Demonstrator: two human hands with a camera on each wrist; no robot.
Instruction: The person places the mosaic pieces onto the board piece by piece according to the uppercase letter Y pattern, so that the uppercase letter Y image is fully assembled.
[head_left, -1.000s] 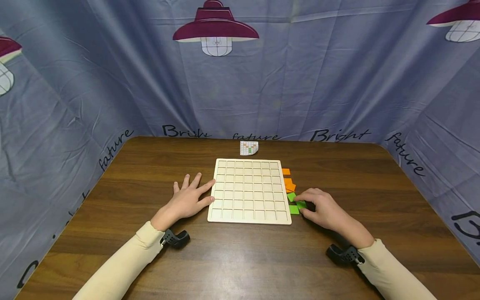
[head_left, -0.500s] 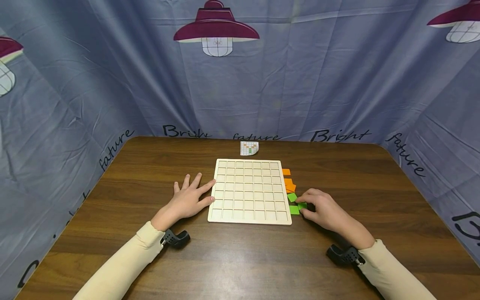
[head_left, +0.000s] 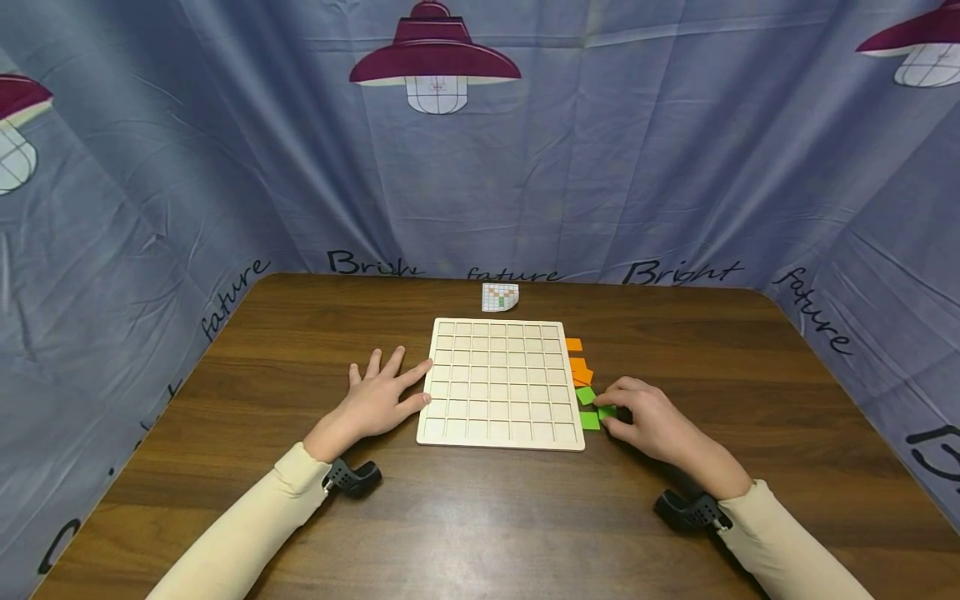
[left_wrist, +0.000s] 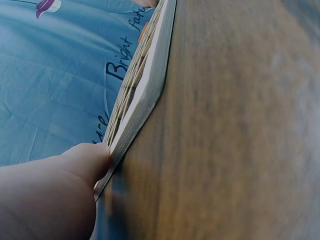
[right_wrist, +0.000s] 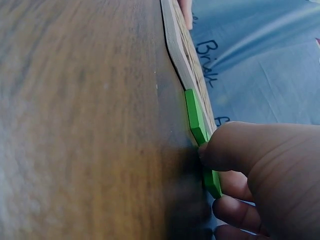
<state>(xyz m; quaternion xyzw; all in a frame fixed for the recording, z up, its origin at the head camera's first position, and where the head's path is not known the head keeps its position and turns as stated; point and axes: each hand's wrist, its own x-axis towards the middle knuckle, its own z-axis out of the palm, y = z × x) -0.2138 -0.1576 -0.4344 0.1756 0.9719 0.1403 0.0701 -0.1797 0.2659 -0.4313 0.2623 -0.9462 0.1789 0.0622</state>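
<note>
A pale wooden board [head_left: 500, 383] with a grid of square recesses lies flat on the table. My left hand [head_left: 375, 402] is spread beside it, thumb and index fingertip touching its left edge; in the left wrist view the thumb [left_wrist: 85, 160] meets the board's side. At the right edge, my right hand [head_left: 647, 421] pinches a green square tile [head_left: 607, 412] between thumb and fingers, low at the table. Two other green tiles lie close by: a tilted one [head_left: 586, 396] and one nearer the front [head_left: 590, 421]. The right wrist view shows the pinched green tile [right_wrist: 212, 184] partly hidden by the thumb.
Several orange tiles [head_left: 579, 372] lie overlapping along the board's right edge, with a separate orange tile [head_left: 573, 344] farther back. Behind the board rests a small printed grid card [head_left: 500, 297]. A blue curtain [head_left: 600, 167] hangs around the brown wooden table [head_left: 480, 525].
My right fingers have drawn back slightly to the right with the green tile, and the tilted green tile shows more fully. The left hand has stayed in place on the board's edge.
</note>
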